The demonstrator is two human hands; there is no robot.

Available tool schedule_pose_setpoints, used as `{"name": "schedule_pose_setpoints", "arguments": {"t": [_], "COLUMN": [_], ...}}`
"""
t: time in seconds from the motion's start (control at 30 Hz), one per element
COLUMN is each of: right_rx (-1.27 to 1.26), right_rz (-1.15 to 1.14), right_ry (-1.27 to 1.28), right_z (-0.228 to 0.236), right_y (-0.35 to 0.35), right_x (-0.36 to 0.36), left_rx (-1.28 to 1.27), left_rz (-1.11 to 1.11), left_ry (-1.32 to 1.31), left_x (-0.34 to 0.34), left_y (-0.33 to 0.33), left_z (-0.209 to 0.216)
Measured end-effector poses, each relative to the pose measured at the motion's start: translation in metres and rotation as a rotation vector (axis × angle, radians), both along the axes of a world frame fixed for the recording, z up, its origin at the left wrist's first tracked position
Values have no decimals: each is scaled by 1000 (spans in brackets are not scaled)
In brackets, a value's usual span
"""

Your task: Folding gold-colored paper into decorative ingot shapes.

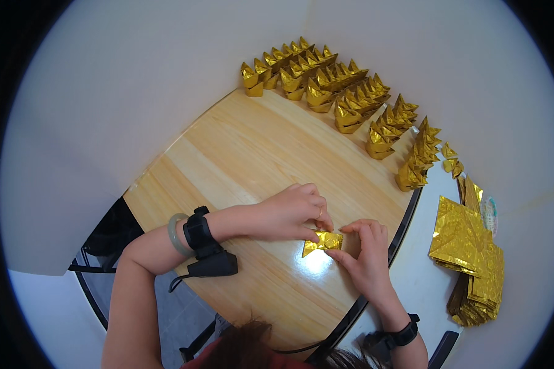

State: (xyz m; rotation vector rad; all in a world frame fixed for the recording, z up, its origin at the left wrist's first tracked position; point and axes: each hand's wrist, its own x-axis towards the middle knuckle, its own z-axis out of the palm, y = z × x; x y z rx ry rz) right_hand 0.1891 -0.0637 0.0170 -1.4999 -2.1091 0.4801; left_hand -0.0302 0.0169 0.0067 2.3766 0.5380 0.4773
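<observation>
A small folded piece of gold foil paper (314, 248) lies on or just above the wooden table, beside a bright patch of reflected light. My left hand (297, 210) is closed at its upper left, fingers curled and thumb on the foil. On the right end, my right hand (368, 257) pinches it, with the thumb at the lower corner and the index finger above. Toward the back stand rows of gold folded-paper ingots (349, 114), nested one behind another with pointed tips up.
The wooden tabletop (240, 147) meets walls at the back and left. Along its right, past a black edge, a white surface (412, 264) bears stacks of gold foil sheets (458, 237), several small gold folded pieces (452, 165) and a clear plastic item (490, 215).
</observation>
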Motion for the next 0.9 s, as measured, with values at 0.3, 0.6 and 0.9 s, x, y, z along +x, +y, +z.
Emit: {"name": "schedule_pose_setpoints", "arguments": {"t": [0.3, 0.6, 0.9], "right_rx": [6, 90, -730], "right_rz": [4, -18, 146], "right_ry": [50, 326, 1321], "right_z": [-1, -3, 10], "right_y": [1, -5, -1], "right_x": [1, 1, 2], "left_rx": [51, -51, -972], "left_rz": [112, 193, 181], "left_ry": [-124, -202, -450], "left_x": [13, 16, 14], "left_y": [-11, -15, -15], "left_z": [0, 5, 9]}}
